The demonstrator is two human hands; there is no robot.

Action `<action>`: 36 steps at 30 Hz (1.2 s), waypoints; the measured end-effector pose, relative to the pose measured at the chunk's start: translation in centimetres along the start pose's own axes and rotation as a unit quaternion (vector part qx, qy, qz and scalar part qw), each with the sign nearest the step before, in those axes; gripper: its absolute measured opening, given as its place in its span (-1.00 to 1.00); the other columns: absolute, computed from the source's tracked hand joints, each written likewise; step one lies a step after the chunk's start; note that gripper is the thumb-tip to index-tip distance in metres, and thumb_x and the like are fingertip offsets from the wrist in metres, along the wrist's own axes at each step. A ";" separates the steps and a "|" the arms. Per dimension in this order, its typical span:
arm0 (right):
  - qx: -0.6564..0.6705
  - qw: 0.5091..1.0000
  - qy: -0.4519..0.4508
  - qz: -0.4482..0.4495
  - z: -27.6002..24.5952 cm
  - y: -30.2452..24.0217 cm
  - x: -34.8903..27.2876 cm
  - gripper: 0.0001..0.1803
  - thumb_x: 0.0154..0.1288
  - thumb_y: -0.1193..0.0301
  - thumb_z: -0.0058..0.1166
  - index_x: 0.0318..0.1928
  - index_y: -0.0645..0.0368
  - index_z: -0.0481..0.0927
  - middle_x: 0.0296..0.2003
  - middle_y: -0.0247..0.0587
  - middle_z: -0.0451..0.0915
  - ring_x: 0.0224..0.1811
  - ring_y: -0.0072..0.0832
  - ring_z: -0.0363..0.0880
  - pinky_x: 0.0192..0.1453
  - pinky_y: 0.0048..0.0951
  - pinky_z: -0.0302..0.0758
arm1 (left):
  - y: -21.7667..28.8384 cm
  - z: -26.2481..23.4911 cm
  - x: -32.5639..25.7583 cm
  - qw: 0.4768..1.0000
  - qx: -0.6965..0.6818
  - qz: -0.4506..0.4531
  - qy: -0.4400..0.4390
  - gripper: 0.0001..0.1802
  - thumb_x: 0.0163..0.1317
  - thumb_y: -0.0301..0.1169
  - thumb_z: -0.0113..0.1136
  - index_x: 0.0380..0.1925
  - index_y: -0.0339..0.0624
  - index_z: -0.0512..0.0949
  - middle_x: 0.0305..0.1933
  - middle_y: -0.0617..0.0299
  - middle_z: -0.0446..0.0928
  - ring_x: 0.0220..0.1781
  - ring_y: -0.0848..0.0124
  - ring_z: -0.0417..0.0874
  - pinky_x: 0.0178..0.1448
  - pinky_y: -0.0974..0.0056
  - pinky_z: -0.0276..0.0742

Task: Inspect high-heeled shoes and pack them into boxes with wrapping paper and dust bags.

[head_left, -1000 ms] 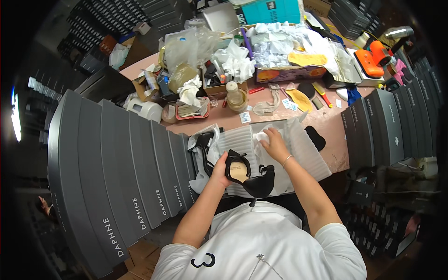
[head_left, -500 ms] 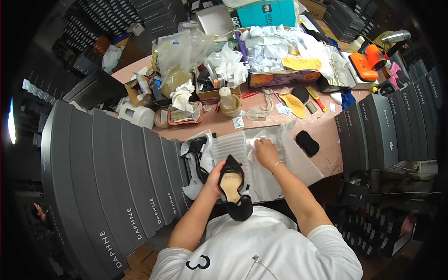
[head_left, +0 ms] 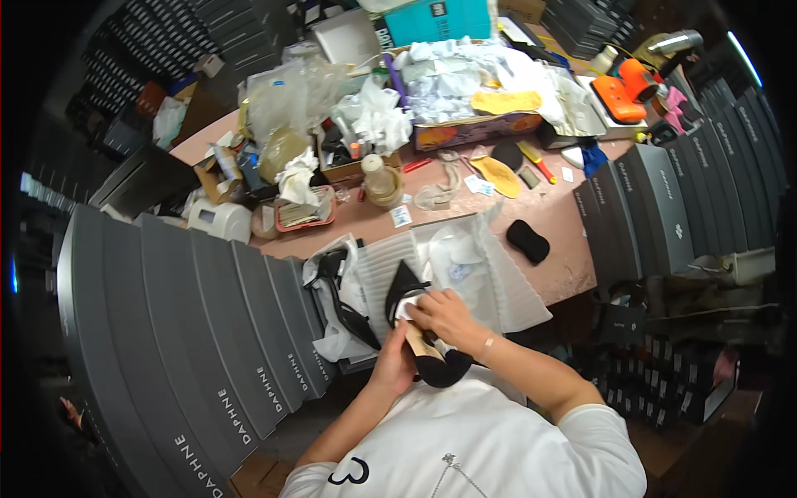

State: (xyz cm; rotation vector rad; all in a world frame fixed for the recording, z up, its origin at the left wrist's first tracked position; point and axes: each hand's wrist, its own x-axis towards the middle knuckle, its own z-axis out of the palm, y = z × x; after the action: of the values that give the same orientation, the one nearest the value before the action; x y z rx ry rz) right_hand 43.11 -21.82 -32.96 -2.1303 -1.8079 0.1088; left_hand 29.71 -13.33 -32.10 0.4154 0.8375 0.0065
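Note:
A black pointed-toe shoe [head_left: 402, 284] with a beige insole is in front of my chest, toe pointing away. My left hand [head_left: 393, 363] is closed round its side. Over the shoe's opening, my right hand [head_left: 447, 319] pinches a wad of white paper [head_left: 405, 308] at the toe part; its fingertips are partly hidden. Just beyond lies an opened shoe box lined with white foam wrap [head_left: 386, 259] and tissue paper [head_left: 455, 253]. The other black shoe [head_left: 339, 290] rests in white wrapping at the left of it.
Stacked grey shoe boxes [head_left: 178, 324] rise at the left, and more grey boxes [head_left: 656, 207] at the right. A black oval pad [head_left: 528, 241] lies on the pink table [head_left: 558, 278]. Farther back are yellow insoles [head_left: 498, 177], a bottle [head_left: 378, 178] and a carton of crumpled paper [head_left: 465, 133].
My right hand has come back from the box's tissue to the shoe, bringing white paper. My left hand has shifted lower along the shoe. The whole view has turned slightly.

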 end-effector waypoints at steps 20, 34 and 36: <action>0.638 0.697 -0.063 0.321 -3.3 2.0 1.2 -0.63 0.17 0.51 0.10 0.04 0.11 0.49 -0.19 -0.06 0.51 -0.14 -0.19 0.55 -0.21 -0.31 0.52 | 0.8 0.0 2.7 0.992 -0.102 0.058 0.050 -0.38 0.20 0.29 -0.05 -0.12 -0.03 0.47 -0.36 0.23 0.52 -0.43 0.44 0.54 -0.33 0.34 0.51; 0.189 0.965 0.072 0.167 2.1 -0.9 2.3 -0.74 0.01 0.49 0.09 -0.22 0.14 0.42 -0.34 -0.15 0.43 -0.28 -0.16 0.50 -0.22 -0.22 0.45 | -1.6 1.4 1.2 0.986 -0.003 0.151 0.075 -0.62 0.36 -0.05 -0.01 -0.05 -0.08 0.31 -0.35 0.24 0.44 -0.38 0.41 0.53 -0.34 0.29 0.50; 0.105 0.975 0.140 0.139 2.1 0.5 3.8 -0.57 -0.01 0.46 0.13 -0.05 0.14 0.43 -0.17 -0.08 0.48 -0.11 -0.11 0.48 -0.05 -0.13 0.41 | -2.8 0.6 1.6 0.986 0.036 0.152 0.064 -0.63 0.38 -0.06 -0.05 -0.04 -0.08 0.31 -0.31 0.23 0.45 -0.41 0.40 0.53 -0.36 0.28 0.51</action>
State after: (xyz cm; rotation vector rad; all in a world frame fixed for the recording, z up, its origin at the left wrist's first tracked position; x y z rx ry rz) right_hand 43.77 -17.75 -34.45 -2.1113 -1.2757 0.0603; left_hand 30.79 -15.78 -33.96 0.6126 0.8956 0.2899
